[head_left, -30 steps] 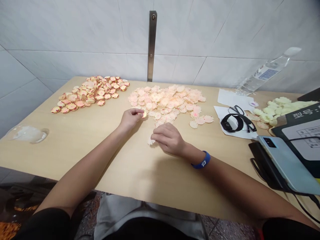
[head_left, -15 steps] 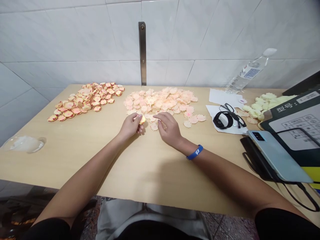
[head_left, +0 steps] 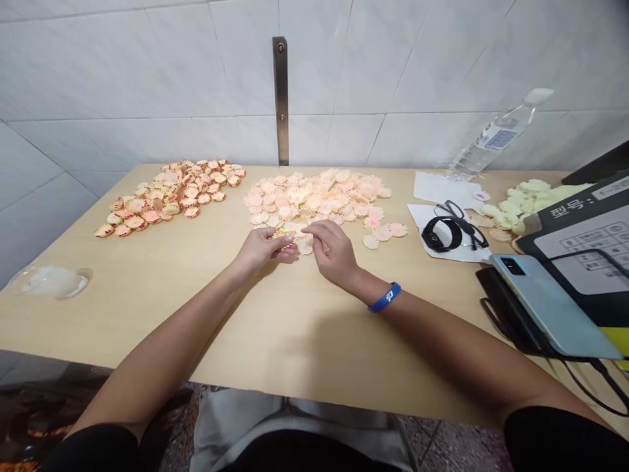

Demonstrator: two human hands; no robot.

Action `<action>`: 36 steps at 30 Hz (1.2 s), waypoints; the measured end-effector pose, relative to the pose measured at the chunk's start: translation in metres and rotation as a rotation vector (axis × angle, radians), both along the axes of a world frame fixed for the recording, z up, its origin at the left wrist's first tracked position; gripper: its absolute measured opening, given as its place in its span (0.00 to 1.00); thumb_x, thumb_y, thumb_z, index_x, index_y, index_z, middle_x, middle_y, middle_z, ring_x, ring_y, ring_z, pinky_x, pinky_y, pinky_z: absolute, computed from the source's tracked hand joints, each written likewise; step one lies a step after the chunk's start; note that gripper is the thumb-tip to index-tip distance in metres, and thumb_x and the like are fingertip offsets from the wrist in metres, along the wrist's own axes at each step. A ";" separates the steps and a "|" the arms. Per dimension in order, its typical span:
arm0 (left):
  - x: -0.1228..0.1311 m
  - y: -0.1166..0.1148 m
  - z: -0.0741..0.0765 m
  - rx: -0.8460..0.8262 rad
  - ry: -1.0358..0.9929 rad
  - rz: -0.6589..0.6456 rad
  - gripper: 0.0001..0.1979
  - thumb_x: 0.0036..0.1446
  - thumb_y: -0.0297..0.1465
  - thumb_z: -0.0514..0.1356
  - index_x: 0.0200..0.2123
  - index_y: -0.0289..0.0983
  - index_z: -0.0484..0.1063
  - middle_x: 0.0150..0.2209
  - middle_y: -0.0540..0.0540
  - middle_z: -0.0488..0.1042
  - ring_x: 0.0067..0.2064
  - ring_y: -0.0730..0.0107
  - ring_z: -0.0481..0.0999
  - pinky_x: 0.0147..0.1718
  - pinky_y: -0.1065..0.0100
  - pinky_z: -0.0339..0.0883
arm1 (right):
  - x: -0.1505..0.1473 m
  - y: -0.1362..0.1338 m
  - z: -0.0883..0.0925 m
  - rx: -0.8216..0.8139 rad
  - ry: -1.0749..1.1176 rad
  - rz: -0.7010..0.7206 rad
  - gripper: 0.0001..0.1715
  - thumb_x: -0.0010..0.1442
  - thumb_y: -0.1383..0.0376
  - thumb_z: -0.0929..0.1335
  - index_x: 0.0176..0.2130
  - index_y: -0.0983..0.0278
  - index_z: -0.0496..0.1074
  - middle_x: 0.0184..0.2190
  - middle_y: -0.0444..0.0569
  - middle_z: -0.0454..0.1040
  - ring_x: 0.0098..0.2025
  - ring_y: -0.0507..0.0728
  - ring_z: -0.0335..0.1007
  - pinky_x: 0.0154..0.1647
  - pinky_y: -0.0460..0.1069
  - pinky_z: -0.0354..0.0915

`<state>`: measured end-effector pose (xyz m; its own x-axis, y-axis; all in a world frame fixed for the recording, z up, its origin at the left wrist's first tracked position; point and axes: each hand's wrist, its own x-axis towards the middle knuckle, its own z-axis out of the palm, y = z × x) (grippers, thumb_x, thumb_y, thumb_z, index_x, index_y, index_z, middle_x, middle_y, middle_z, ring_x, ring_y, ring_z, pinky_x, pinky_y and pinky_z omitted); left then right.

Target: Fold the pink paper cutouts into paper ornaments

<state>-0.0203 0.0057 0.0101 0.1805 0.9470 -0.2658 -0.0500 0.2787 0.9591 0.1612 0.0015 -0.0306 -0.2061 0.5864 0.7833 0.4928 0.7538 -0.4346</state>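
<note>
My left hand [head_left: 265,248] pinches a small yellow flower-shaped piece [head_left: 282,233] with reddish edging between thumb and fingers. Just to its right is my right hand [head_left: 331,252], fingers stretched toward the piece and thumb apart; nothing shows in it. The tips of the two hands are close together, and I cannot tell whether the right one touches the piece. Behind them spreads a pile of pale pink, scalloped flower-shaped pieces [head_left: 314,193], thin and overlapping. Farther left lies a heap of thicker cream pieces with red edges [head_left: 170,193].
A clear cup with whitish contents [head_left: 52,282] stands at the left. To the right are papers [head_left: 422,219] under eyeglasses [head_left: 466,229] and a black wristband [head_left: 442,235], a leaning water bottle [head_left: 496,137], pale green pieces [head_left: 515,203], a cabled phone [head_left: 555,305] and a dark box [head_left: 590,242].
My left hand has turned and moved slightly right, so the yellow piece lies flatter between its fingers. The right hand has barely moved. The view has shifted a little.
</note>
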 end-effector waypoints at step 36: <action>0.009 -0.002 -0.012 0.103 -0.068 -0.049 0.20 0.48 0.42 0.69 0.36 0.31 0.73 0.31 0.45 0.76 0.33 0.70 0.75 0.37 0.67 0.70 | -0.010 -0.003 0.005 -0.393 -0.017 0.005 0.09 0.56 0.61 0.72 0.33 0.62 0.70 0.28 0.45 0.71 0.33 0.55 0.66 0.35 0.49 0.61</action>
